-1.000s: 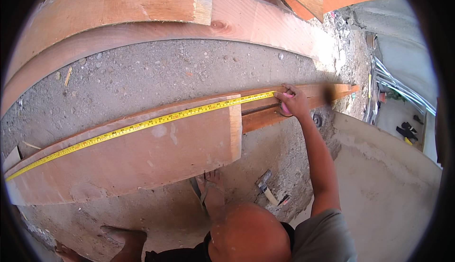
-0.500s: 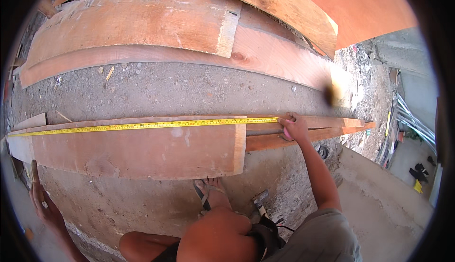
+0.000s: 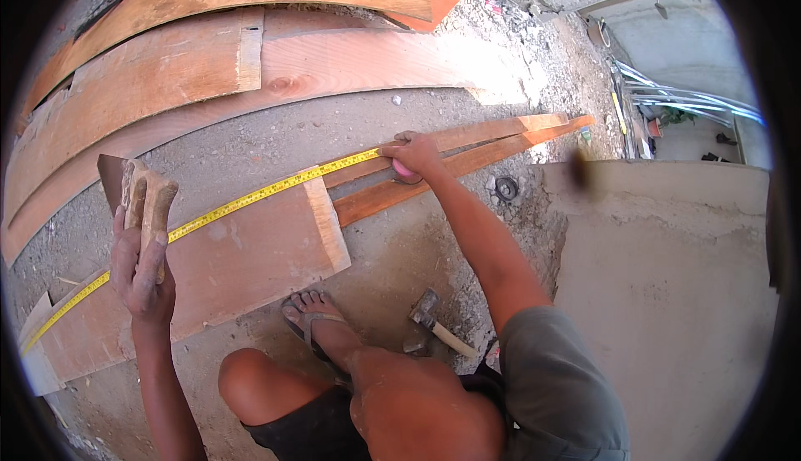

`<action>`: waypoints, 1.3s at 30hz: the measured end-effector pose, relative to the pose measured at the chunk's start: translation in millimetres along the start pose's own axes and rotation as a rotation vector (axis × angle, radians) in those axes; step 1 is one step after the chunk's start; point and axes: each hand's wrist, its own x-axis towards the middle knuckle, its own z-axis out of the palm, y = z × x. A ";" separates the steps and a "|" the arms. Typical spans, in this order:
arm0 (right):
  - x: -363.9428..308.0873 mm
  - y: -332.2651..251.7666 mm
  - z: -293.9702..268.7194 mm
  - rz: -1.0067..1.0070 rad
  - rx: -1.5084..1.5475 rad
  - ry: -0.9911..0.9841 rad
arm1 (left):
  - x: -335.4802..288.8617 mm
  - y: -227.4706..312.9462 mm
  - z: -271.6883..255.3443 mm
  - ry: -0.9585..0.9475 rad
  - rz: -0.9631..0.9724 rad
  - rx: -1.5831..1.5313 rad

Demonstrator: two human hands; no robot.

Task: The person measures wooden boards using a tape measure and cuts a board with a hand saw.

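My right hand (image 3: pixel 415 157) is closed around a pink tape measure (image 3: pixel 407 171), near the right end of a plywood board. From it the yellow tape blade (image 3: pixel 250 200) stretches left along the far side of the plywood board (image 3: pixel 242 244), to the board's far left end. My left hand (image 3: pixel 143 282) is raised over the board's left part, with fingers wrapped round the wooden handle of a handsaw (image 3: pixel 148 206). Only a short piece of the saw's blade shows; the rest is hidden behind the handle.
Two narrow wood strips (image 3: pixel 467 158) extend right from under the board. More planks (image 3: pixel 167 65) lie across the far side. A hammer (image 3: pixel 438 323) rests by my foot (image 3: pixel 321 323). A black ring (image 3: pixel 506 187) lies near a concrete slab (image 3: pixel 659 294); metal pipes (image 3: pixel 684 98) are at far right.
The view has swung right, so the boards appear farther left and tilted. My left hand has come up from the board's near left edge, and the saw handle now shows. The right hand still holds the tape measure.
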 end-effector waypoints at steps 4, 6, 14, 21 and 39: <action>-16.1 -22.6 -0.2 0.025 -0.095 0.011 | 39.2 44.8 32.9 0.043 0.079 -0.037; -16.6 -26.4 -3.6 0.164 -0.048 -0.007 | 59.4 67.8 40.5 0.057 0.114 -0.050; -18.0 -31.4 -7.1 0.230 -0.056 -0.077 | 64.7 123.2 53.7 -0.082 0.129 -0.191; -10.0 -20.2 -27.0 0.125 -0.139 -0.125 | 35.4 106.0 88.8 -0.161 0.043 -0.121; 16.6 16.0 -47.7 -0.040 -0.224 -0.209 | -20.2 74.8 154.7 -0.774 -0.001 -0.144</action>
